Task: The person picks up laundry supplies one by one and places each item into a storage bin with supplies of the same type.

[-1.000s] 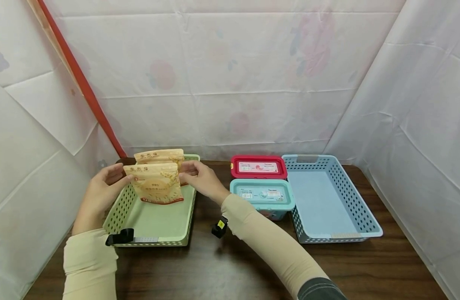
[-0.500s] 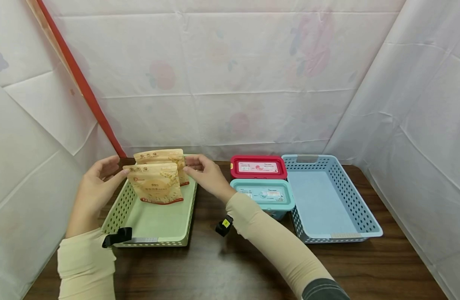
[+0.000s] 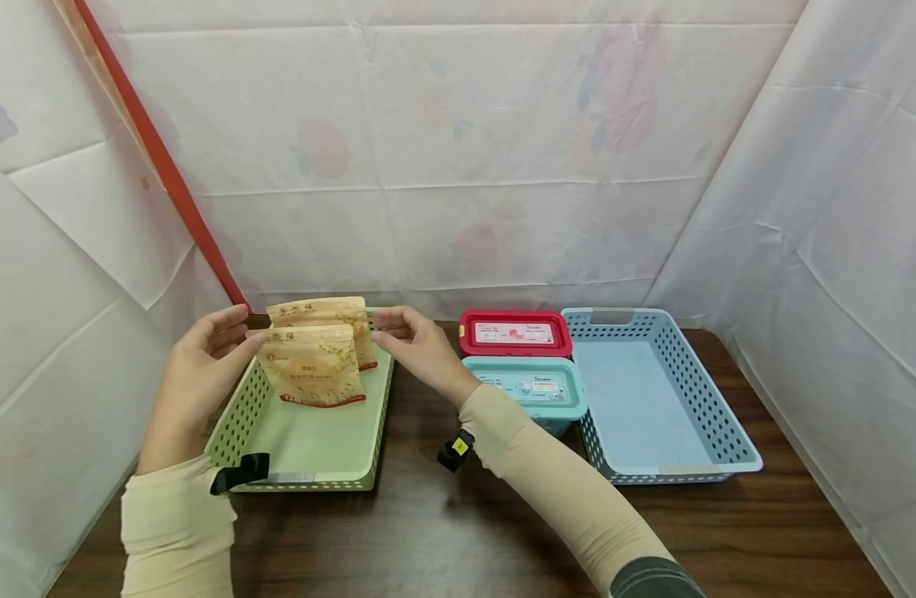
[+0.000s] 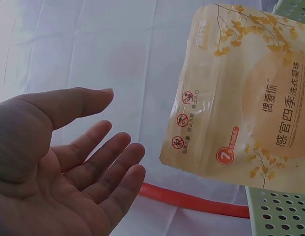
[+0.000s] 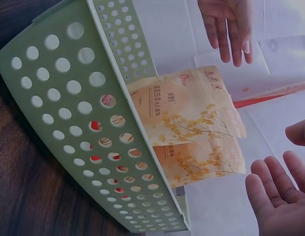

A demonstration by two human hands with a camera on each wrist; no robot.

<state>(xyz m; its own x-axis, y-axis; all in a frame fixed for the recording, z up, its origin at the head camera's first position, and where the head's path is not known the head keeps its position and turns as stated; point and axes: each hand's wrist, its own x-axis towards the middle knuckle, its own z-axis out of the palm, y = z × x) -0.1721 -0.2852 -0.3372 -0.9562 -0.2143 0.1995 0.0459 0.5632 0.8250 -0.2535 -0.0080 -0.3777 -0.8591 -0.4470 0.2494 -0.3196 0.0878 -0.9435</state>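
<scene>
Front pouch (image 3: 311, 367) and rear pouch (image 3: 321, 311) stand in the green basket (image 3: 319, 453) on the desk (image 3: 405, 548). Left hand (image 3: 192, 374) just beside front pouch, right hand (image 3: 422, 350) just beside rear pouch, neither touching; both grips empty and relaxed. Red-lidded box (image 3: 514, 334) and teal box (image 3: 532, 389) next to blue basket (image 3: 644, 415).

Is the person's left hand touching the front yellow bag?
Apart. The left wrist view shows it: white cloth is visible in the gap between the left hand and the front yellow bag.
</scene>
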